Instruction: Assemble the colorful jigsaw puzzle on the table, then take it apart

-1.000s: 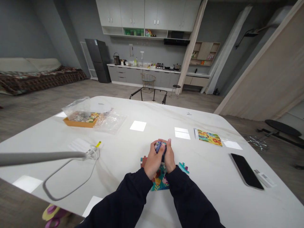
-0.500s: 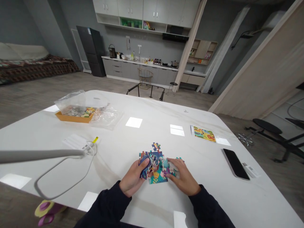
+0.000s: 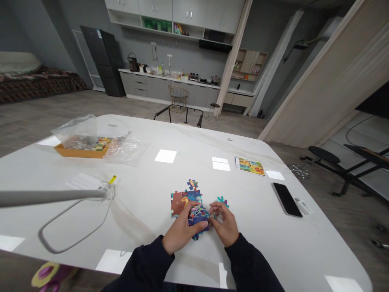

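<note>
My left hand grips a small stack of jigsaw puzzle pieces, thumb along the near side and fingers over the far side. Close on its right, my right hand is closed, its thumb and fingertips pinched at the stack's right edge on a piece that is mostly hidden. Beneath and beyond the stack lies a joined puzzle section in brown and blue, partly covered by my left hand. A small group of pieces sits above it. Teal pieces lie just past my right hand.
An orange box with puzzle pieces and clear plastic wrapping stands at the far left. A grey stand arm with a cable reaches in from the left. To the right are a picture card and a phone.
My left hand has turned and moved the stack over the lower part of the puzzle. My right hand has lifted from the puzzle and pinched its fingers at the stack's edge. The view has shifted.
</note>
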The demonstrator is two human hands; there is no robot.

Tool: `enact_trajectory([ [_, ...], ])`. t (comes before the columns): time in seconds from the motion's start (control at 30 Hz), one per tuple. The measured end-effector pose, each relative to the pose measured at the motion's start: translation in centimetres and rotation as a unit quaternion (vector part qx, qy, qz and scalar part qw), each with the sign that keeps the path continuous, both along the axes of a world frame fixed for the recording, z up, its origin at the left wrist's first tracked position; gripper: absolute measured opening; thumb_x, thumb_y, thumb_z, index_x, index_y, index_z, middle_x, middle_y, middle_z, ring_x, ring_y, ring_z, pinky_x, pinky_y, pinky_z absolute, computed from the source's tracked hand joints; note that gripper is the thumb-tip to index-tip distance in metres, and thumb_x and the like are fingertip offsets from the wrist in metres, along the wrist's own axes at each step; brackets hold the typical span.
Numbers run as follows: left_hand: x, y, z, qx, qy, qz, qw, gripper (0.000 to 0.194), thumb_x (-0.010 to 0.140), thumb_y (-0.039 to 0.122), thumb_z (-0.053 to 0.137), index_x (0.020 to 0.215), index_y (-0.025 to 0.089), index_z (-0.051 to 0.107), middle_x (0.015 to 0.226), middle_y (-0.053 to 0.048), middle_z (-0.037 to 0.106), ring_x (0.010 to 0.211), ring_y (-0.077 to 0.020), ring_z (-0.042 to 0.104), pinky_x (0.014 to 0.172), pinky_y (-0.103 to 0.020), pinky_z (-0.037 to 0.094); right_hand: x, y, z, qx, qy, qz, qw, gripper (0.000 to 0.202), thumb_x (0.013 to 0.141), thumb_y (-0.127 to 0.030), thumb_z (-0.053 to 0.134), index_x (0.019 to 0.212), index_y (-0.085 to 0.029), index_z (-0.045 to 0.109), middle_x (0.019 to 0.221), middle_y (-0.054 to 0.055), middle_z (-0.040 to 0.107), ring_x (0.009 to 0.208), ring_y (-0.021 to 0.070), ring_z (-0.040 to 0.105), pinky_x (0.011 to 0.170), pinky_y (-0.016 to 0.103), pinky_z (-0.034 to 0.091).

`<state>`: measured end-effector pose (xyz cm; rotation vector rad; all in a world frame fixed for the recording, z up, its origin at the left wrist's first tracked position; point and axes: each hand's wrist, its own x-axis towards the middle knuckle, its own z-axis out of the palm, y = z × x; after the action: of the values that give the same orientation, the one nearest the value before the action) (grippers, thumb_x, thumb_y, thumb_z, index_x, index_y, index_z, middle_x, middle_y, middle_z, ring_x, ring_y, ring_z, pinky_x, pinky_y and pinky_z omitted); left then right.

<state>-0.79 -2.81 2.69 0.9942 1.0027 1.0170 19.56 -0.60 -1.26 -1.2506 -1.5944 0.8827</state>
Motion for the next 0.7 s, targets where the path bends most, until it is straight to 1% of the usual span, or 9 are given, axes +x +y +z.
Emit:
enact_trajectory([
  [0.1, -0.6, -0.4, -0.1, -0.015, -0.044, 0.031, 0.998, 0.060, 0.072, 0.038, 0.095, 0.122, 0.021, 0.069, 0.115, -0.010, 0.074, 0.099, -0.0238, 0.069, 0.085, -0.031, 0.055, 1.3, -0.3, 0.1, 0.069, -0.103, 0.013, 0.992, 0.045, 0.083, -0.030, 0.076, 0.128, -0.027, 0.071, 0.117, 0.011, 0.075, 0.111, 0.0338, 0.066, 0.099, 0.052, 0.049],
  [0.17, -1.2, -0.9, -0.1, -0.050, -0.096, 0.034, 0.994, 0.060, 0.074, 0.046, 0.093, 0.122, 0.018, 0.069, 0.112, -0.012, 0.073, 0.090, -0.0216, 0.069, 0.077, -0.030, 0.055, 2.2, -0.5, 0.0, 0.105, -0.189, 0.023, 0.976, 0.047, 0.080, -0.034, 0.081, 0.126, -0.029, 0.074, 0.133, 0.013, 0.069, 0.127, 0.0397, 0.057, 0.109, 0.060, 0.042],
  [0.27, -1.9, -1.7, -0.2, -0.104, -0.197, 0.037, 0.974, 0.055, 0.077, 0.055, 0.089, 0.109, 0.014, 0.073, 0.103, -0.013, 0.073, 0.083, -0.0186, 0.066, 0.072, -0.028, 0.055, 2.5, -0.7, -0.2, 0.102, -0.228, 0.024, 0.968, 0.038, 0.079, -0.036, 0.082, 0.116, -0.027, 0.077, 0.133, 0.014, 0.068, 0.128, 0.0407, 0.055, 0.108, 0.061, 0.042],
  [0.37, -1.9, -2.6, -0.2, -0.138, -0.259, 0.046, 0.955, 0.051, 0.075, 0.053, 0.092, 0.103, 0.013, 0.074, 0.104, -0.014, 0.073, 0.093, -0.0213, 0.069, 0.076, -0.028, 0.055, 1.6, -0.9, -0.2, 0.081, -0.168, -0.012, 0.982, 0.026, 0.078, -0.033, 0.082, 0.102, -0.025, 0.073, 0.111, 0.012, 0.073, 0.112, 0.0359, 0.062, 0.099, 0.053, 0.049],
  [0.43, -1.5, -3.1, -0.3, -0.155, -0.270, 0.036, 0.950, 0.051, 0.075, 0.050, 0.093, 0.106, 0.013, 0.075, 0.105, -0.015, 0.073, 0.097, -0.0240, 0.070, 0.076, -0.028, 0.055, 0.8, -1.0, -0.1, 0.054, -0.118, -0.066, 0.989, 0.011, 0.082, -0.032, 0.076, 0.088, -0.025, 0.070, 0.093, 0.008, 0.071, 0.093, 0.0304, 0.065, 0.086, 0.045, 0.053],
  [0.47, -1.2, -3.3, -0.4, -0.162, -0.274, 0.029, 0.948, 0.052, 0.074, 0.048, 0.094, 0.108, 0.013, 0.074, 0.106, -0.015, 0.073, 0.098, -0.0248, 0.071, 0.076, -0.029, 0.056, 0.5, -1.1, 0.1, 0.038, -0.098, -0.092, 0.990, 0.008, 0.084, -0.032, 0.074, 0.083, -0.025, 0.069, 0.087, 0.007, 0.070, 0.085, 0.0281, 0.065, 0.080, 0.043, 0.053],
  [0.53, -0.5, -3.4, -0.5, -0.169, -0.282, 0.016, 0.944, 0.053, 0.075, 0.046, 0.094, 0.112, 0.014, 0.074, 0.110, -0.015, 0.073, 0.099, -0.0255, 0.071, 0.079, -0.031, 0.057, -0.2, -1.2, 0.3, 0.006, -0.060, -0.126, 0.990, 0.014, 0.086, -0.036, 0.073, 0.079, -0.025, 0.070, 0.082, 0.006, 0.070, 0.079, 0.0262, 0.065, 0.077, 0.041, 0.053],
  [0.63, 0.5, -3.1, -0.8, -0.154, -0.290, 0.019, 0.944, 0.050, 0.077, 0.045, 0.093, 0.112, 0.015, 0.073, 0.111, -0.014, 0.073, 0.096, -0.0236, 0.070, 0.083, -0.035, 0.058, -1.0, -1.3, 0.7, -0.023, 0.010, -0.143, 0.989, 0.026, 0.086, -0.049, 0.075, 0.085, -0.022, 0.074, 0.089, 0.009, 0.074, 0.087, 0.0285, 0.069, 0.083, 0.042, 0.054],
  [0.7, 1.2, -2.7, -0.8, -0.132, -0.283, 0.035, 0.949, 0.049, 0.077, 0.046, 0.092, 0.109, 0.015, 0.073, 0.106, -0.013, 0.074, 0.092, -0.0219, 0.069, 0.082, -0.034, 0.058, -1.4, -1.5, 0.9, -0.041, 0.068, -0.133, 0.988, 0.034, 0.088, -0.055, 0.073, 0.090, -0.022, 0.074, 0.092, 0.009, 0.075, 0.089, 0.0284, 0.070, 0.084, 0.042, 0.055],
])
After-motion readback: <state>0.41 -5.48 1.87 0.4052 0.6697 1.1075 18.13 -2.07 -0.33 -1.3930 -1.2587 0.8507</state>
